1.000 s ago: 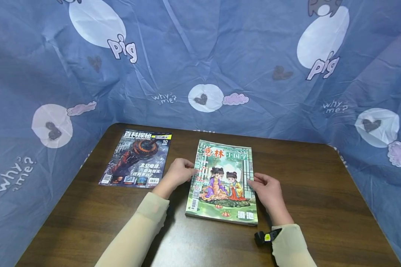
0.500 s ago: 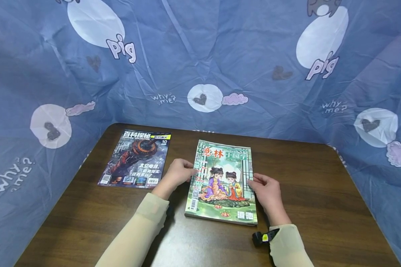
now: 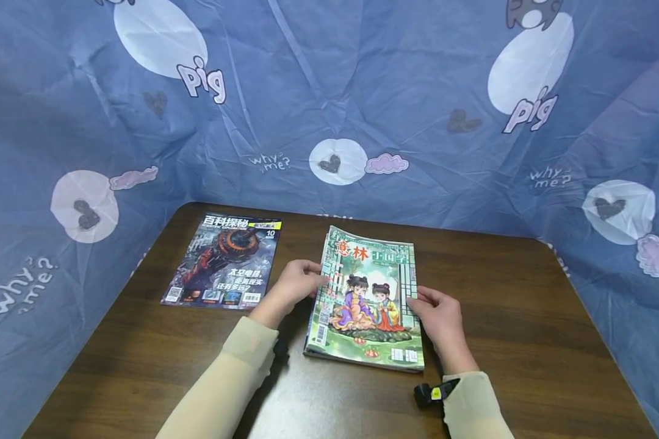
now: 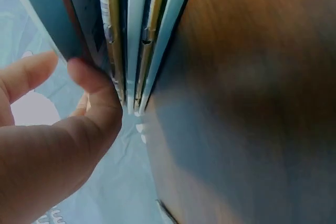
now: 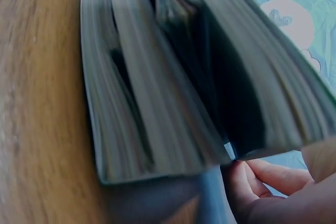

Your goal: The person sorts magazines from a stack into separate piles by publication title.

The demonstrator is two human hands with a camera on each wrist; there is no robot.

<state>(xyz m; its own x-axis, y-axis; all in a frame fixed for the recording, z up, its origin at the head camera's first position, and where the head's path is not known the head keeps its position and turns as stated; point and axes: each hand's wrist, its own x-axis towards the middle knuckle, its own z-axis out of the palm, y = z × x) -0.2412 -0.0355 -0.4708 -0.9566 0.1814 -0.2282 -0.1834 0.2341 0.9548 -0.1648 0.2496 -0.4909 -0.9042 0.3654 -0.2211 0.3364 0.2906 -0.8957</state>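
Observation:
A green-covered magazine with two cartoon figures tops a stack near the middle of the table. Its left edge is raised and pinched by my left hand, whose thumb lies on the cover. In the left wrist view, spines of the lower magazines show beside my curled finger. My right hand grips the opposite edge, thumb on top. From the right wrist, a dark gap parts the upper magazine from the page blocks beneath; the fingers reach the gap's near end.
Another magazine, dark with a red and black machine on its cover, lies flat at the table's back left. The brown wooden table ends at a blue patterned cloth. A black strap device sits by my right cuff.
The left edge of the top magazine has risen slightly with my left fingers, and more of the stack's left side shows. My right hand stays nearly in place; the dark magazine has not moved.

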